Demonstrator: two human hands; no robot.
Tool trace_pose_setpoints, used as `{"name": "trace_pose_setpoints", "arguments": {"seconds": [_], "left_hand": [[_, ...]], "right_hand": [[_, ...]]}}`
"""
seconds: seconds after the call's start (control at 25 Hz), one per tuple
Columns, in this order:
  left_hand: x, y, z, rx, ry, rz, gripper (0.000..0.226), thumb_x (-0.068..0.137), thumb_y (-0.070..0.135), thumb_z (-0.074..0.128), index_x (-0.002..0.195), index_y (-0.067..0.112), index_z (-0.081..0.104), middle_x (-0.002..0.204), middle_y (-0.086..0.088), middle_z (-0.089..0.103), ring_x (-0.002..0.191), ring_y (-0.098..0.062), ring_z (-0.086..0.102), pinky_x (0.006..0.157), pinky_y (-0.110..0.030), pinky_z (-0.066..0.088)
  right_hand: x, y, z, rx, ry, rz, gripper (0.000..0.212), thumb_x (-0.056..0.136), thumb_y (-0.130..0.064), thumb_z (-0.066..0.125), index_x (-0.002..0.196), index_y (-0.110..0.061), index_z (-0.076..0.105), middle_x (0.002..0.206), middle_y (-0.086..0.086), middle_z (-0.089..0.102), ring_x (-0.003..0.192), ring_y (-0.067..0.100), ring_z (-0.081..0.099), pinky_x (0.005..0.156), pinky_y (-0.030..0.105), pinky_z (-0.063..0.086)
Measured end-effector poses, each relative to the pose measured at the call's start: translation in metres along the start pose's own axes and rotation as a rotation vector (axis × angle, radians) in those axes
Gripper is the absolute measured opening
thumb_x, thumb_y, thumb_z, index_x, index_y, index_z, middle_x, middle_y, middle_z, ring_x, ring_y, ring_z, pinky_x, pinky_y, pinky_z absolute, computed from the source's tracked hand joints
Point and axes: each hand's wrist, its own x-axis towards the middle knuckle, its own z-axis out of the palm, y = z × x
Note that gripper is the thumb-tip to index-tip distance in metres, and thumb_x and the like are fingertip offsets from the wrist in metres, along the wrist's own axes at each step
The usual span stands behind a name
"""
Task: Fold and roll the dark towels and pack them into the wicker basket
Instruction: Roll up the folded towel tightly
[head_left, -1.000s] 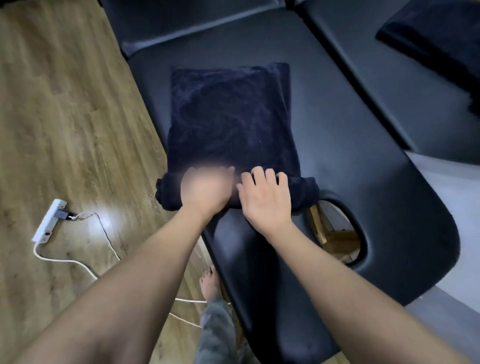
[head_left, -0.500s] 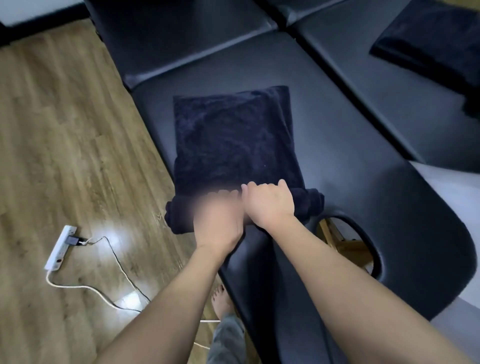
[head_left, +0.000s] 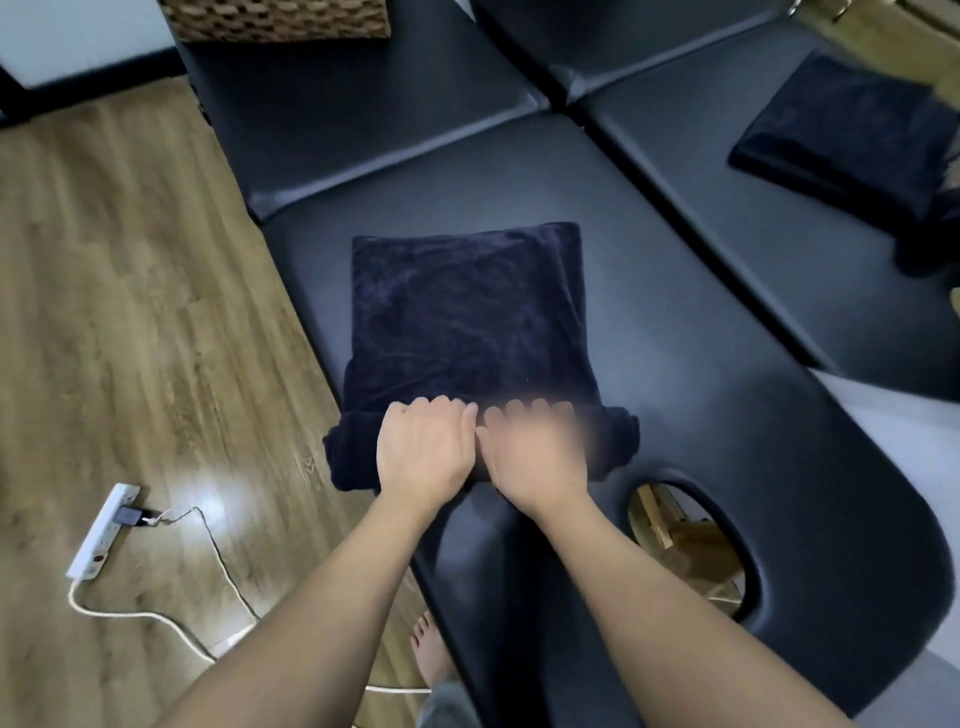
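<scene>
Rolling dark navy plush folded towel (head_left: 467, 332) on black padded massage table (head_left: 727, 374), dead centre of my view. Near end already rolled into short tube; most of length still flat toward 12 o'clock. Left hand (head_left: 423, 449) curled over roll, gripping it. Right hand (head_left: 535, 452) sits on roll just beside it, blurred, so can't tell its grip. Second dark folded towel (head_left: 836, 135) waiting at 2 o'clock, unrolled. Brown woven wicker basket (head_left: 280, 18) at 11 o'clock, only lower wall visible, contents hidden. Guessing early days.
</scene>
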Motion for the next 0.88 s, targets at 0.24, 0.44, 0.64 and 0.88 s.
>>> {"name": "trace_pose_setpoints", "arguments": {"seconds": [0.24,0.44,0.64,0.88], "left_hand": [[-0.02,0.0,0.022,-0.043,0.175,-0.029,0.035,0.102,0.036,0.037,0.107,0.021,0.068,0.099,0.005,0.066,0.085,-0.022,0.06,0.083,-0.041,0.042],[0.036,-0.005,-0.006,0.031,-0.12,-0.038,0.053,0.102,0.039,0.011,0.075,0.026,0.054,0.076,0.002,0.068,0.065,-0.025,0.056,0.067,-0.038,0.028],[0.052,-0.004,-0.008,0.006,-0.161,-0.052,0.052,0.105,0.039,0.017,0.079,0.027,0.061,0.084,0.003,0.071,0.076,-0.022,0.063,0.07,-0.037,0.03],[0.008,-0.002,0.021,-0.103,0.226,-0.001,0.034,0.101,0.034,0.045,0.115,0.017,0.07,0.108,0.002,0.068,0.094,-0.025,0.061,0.09,-0.043,0.045]], "right_hand": [[0.039,0.003,-0.004,0.019,-0.168,0.009,0.052,0.102,-0.038,0.014,0.076,-0.019,0.054,0.062,0.001,0.064,0.055,0.028,0.048,0.07,0.042,0.028],[0.008,0.003,-0.003,0.055,0.062,0.101,0.033,0.102,-0.038,0.042,0.104,-0.016,0.066,0.102,0.006,0.065,0.088,0.031,0.059,0.084,0.046,0.042],[0.023,0.011,0.013,0.014,0.114,0.069,0.034,0.101,-0.039,0.042,0.103,-0.018,0.069,0.09,0.003,0.065,0.08,0.03,0.058,0.084,0.047,0.043],[0.066,0.019,0.008,0.003,0.017,0.018,0.045,0.102,-0.035,0.033,0.068,-0.018,0.056,0.057,0.001,0.06,0.052,0.026,0.04,0.069,0.042,0.033]]}}
